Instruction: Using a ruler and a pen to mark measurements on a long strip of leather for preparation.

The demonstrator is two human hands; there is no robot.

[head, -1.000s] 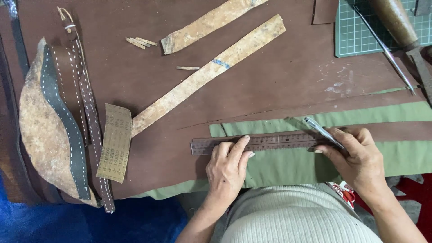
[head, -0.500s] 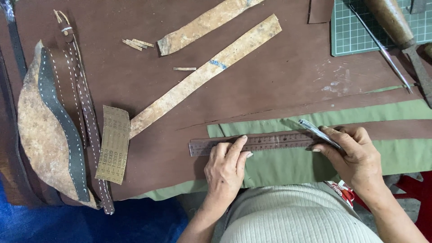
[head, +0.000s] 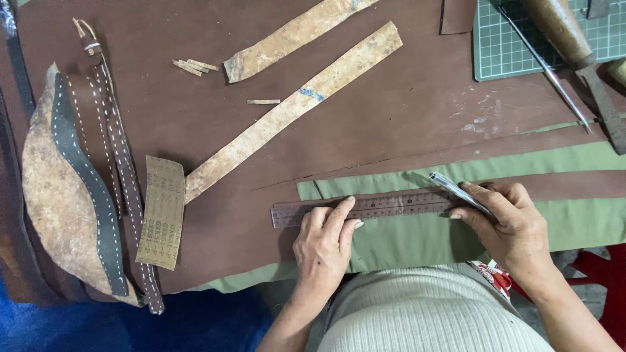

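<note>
Ruler lies on brown leather over green cloth (bench covered). Left hand presses it, fingers spread; right hand, at 3 o'clock, pinches a metal tool, possibly a knife. Cutting mat at 1 o'clock.

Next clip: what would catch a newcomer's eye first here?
The two hands at bottom centre: the left hand presses a ruler flat on brown leather, while the right hand holds a slim metal knife at the ruler's far end. At far left lies a curved, white-stitched leather piece.
</note>
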